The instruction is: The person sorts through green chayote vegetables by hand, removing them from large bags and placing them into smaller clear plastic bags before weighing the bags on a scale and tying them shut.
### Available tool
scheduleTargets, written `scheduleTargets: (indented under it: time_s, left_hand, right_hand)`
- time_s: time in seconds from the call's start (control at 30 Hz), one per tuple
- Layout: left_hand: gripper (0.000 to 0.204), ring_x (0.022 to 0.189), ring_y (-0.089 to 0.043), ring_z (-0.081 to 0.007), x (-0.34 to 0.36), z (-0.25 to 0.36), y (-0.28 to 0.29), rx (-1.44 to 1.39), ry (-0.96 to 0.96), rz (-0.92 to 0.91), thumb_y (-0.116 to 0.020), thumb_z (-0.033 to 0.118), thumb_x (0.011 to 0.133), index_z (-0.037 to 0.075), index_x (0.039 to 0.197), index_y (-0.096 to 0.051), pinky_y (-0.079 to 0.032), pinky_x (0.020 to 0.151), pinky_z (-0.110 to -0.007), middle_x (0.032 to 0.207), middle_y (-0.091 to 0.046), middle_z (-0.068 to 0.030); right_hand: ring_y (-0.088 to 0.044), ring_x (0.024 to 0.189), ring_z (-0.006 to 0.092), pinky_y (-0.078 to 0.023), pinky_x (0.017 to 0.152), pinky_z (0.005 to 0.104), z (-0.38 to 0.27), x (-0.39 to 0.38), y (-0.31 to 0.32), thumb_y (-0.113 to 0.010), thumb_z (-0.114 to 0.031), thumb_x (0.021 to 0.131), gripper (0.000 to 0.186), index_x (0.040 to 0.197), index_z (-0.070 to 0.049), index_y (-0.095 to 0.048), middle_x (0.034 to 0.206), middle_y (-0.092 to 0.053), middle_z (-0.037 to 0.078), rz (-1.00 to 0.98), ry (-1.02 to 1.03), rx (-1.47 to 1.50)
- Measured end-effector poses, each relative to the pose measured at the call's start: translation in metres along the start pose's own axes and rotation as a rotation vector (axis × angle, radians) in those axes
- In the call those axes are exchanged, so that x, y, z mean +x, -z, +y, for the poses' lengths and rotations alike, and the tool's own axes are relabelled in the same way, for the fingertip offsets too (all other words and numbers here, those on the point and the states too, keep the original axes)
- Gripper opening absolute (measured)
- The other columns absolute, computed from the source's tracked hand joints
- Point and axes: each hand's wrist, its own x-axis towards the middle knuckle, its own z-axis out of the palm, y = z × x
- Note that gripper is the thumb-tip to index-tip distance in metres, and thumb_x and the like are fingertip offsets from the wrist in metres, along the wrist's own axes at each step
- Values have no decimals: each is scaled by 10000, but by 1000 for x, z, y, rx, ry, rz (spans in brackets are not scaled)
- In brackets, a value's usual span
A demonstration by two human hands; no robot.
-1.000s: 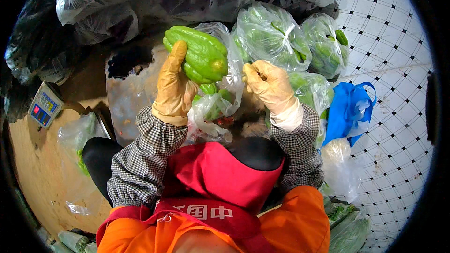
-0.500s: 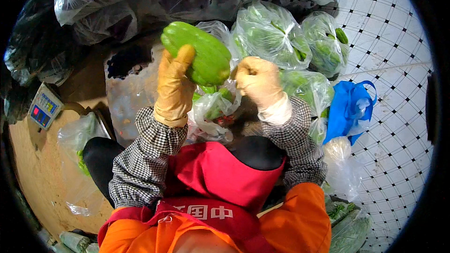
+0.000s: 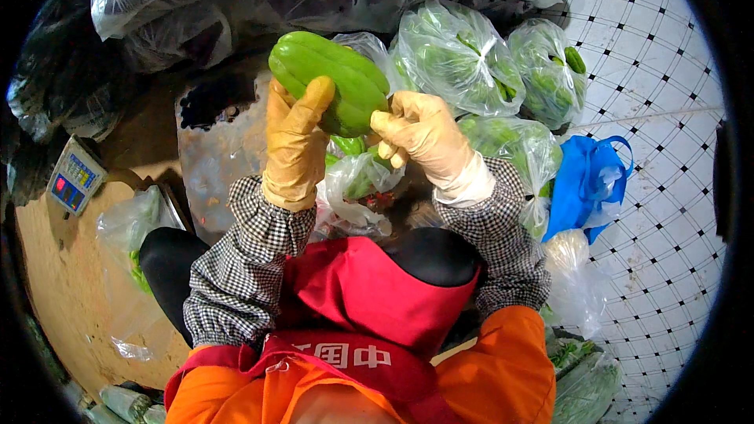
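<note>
A large light-green furrowed squash, which looks like a chayote, is held up in front of me, tilted down to the right. My left hand, in a yellowish rubber glove, grips it from below and the left, thumb across its face. Gloved as well, my right hand is closed with curled fingers, the fingertips at the squash's lower right end. Whether anything small is pinched there is hidden. Underneath, a clear plastic bag holds more green vegetables, partly covered by my hands.
Clear bags of green vegetables stand at the far right, beside a blue bag on the tiled floor. A digital scale sits at the left near a rusty metal plate. Large plastic-wrapped bundles lie across the back.
My right hand has moved slightly left from beside the squash, so its fingertips now meet the squash's end. The squash has turned a little in my left hand.
</note>
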Motion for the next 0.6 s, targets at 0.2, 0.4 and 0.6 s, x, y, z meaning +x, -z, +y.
scheduleTargets:
  time_s: [0.2, 0.4, 0.6]
  left_hand:
    - [461, 1100, -506, -289, 0, -3, 10, -132, 86, 57, -588, 243, 846, 33, 1222, -425, -420, 937, -419, 1198, -505, -184]
    - [433, 1056, -540, -307, -1, -2, 11, -668, 349, 52, -581, 258, 853, 36, 1197, -443, -479, 875, -457, 1171, -525, -177]
    - [373, 1030, -548, -233, -7, 0, -2, -280, 176, 78, -588, 230, 850, 61, 1157, -459, -463, 880, -388, 1099, -555, -105]
  right_hand:
    - [-494, 431, 106, -399, 399, 210, 4, -6, 9, -492, -38, 736, 113, 694, 20, -579, 568, -557, 64, 154, -36, -164]
    - [-534, 534, 153, -419, 508, 305, 5, -13, 27, -627, -280, 773, 321, 665, 14, -559, 574, -540, 99, 255, 197, -550]
    - [-469, 539, 103, -377, 498, 254, -21, -10, -2, -638, -219, 783, 254, 672, -7, -553, 613, -526, 44, 194, 315, -650]
